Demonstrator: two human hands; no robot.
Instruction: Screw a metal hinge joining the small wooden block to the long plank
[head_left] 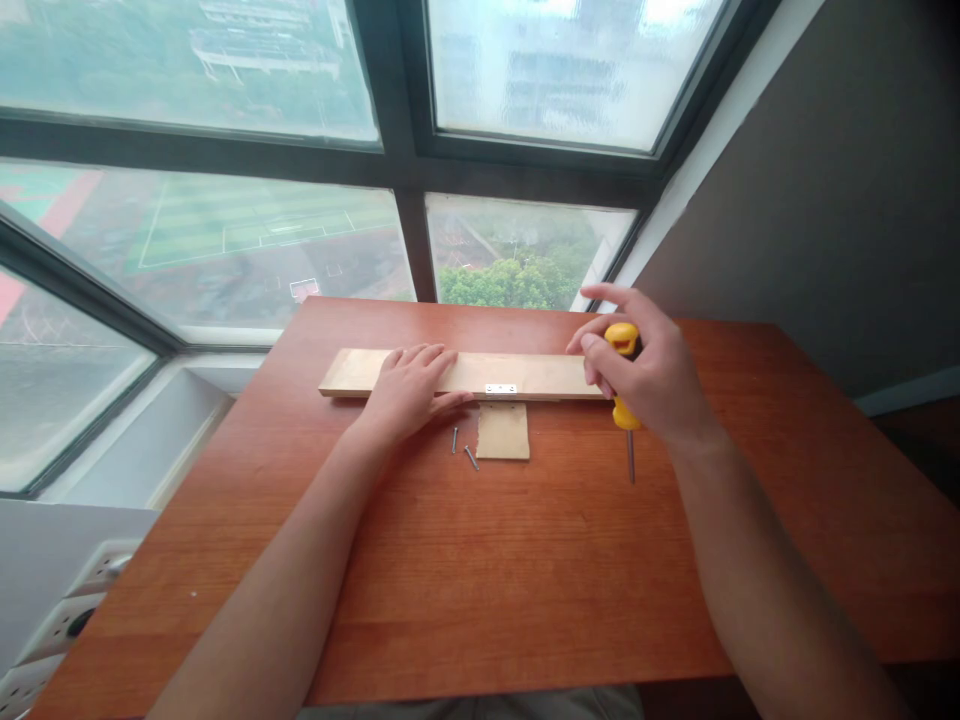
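Note:
My left hand (416,385) lies over a long pale wooden board (540,372), fingers spread on its top and thumb along its front edge. A small silver metal plate with holes (501,389) sits at the board's front edge, right of that thumb. In front of it lies a thin, square, tan piece (503,433). Beside this piece are two loose screws (471,458). My right hand (646,362) is raised by the board's right end, closed around a yellow-and-black screwdriver (622,340) with its index finger extended. The screwdriver's shaft points down, and the hand hides part of its handle.
The reddish-brown wooden table (525,580) extends under everything. Windows with dark frames (412,170) stand behind its far edge, and a grey wall (810,200) rises at the right. Wall sockets (67,625) are low at the left.

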